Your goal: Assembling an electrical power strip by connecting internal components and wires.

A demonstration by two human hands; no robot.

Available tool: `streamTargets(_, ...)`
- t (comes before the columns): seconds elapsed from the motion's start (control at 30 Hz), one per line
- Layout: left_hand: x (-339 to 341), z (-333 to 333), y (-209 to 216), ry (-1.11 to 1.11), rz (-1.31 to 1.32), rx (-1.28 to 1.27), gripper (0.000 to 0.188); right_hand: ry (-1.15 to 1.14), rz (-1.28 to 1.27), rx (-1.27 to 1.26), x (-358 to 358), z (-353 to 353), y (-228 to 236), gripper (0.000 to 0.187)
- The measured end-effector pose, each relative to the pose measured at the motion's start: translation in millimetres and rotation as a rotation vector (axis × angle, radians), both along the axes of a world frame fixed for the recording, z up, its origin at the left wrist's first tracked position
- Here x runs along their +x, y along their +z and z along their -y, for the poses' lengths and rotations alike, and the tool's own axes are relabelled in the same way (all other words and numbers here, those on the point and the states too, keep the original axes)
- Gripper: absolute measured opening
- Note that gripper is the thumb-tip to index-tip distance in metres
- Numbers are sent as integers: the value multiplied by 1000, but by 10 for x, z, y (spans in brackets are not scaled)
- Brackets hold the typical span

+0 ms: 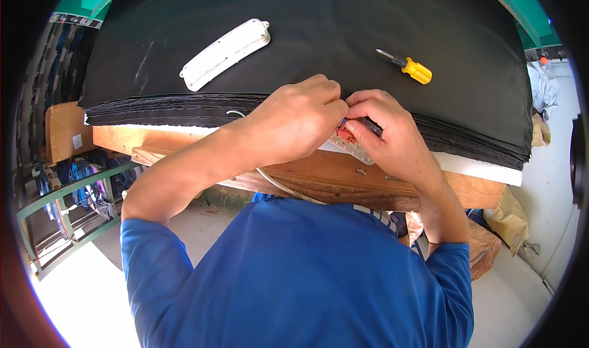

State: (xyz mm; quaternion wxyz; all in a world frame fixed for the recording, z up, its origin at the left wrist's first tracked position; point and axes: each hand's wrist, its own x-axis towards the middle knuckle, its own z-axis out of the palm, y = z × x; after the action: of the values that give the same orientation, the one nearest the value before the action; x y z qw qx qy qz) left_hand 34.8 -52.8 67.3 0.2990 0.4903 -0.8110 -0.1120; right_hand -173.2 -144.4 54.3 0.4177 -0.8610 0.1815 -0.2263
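My left hand (304,118) is closed, its fingertips pinched close to those of my right hand; what they hold, if anything, is hidden. Between thumb and fingers of my right hand (392,130) is a slim dark object (371,126), mostly covered. Under both hands, at the near edge of the black sheets, lies a pale elongated casing (358,153) with red parts (346,134) showing inside. A white cable (273,181) loops below my left forearm. Farther off on the sheets rest a white elongated cover (226,53) and a yellow-handled screwdriver (417,70).
A thick stack of black sheets (307,35) covers the wooden table (307,173). Green metal frame parts (527,7) stand at the far corners. On the left are a cardboard box (66,130) and a green rail (61,194); sacks (509,219) lie on the right.
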Motion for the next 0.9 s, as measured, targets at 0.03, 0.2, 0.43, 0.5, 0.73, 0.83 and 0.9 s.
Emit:
streamTargets(0.03, -14, 12, 3, 2, 65, 1, 16, -9, 10, 9, -20, -19, 24, 11)
streamTargets(0.2, -44, 1, -12, -11, 176, -51, 19, -30, 26, 26, -574, -56, 279, 11)
streamTargets(0.43, -26, 38, -1, -88, 343, -120, 23, -113, -725, -212, -1470, -151, 105, 8)
streamTargets(0.5, 0, 44, -6, -99, 330, -125, 23, -97, -811, -329, -1527, -143, 27, 8)
streamTargets(0.73, 32, -15, -62, -42, 189, -80, 25, -4, -811, -375, -1486, -70, -112, 9)
streamTargets(0.83, 30, -48, -60, -12, 120, -55, 27, -3, -762, -315, -1513, -50, -80, 8)
streamTargets(0.9, 50, -60, -79, -22, 63, -49, 27, 5, -740, -283, -1527, -30, 11, 8)
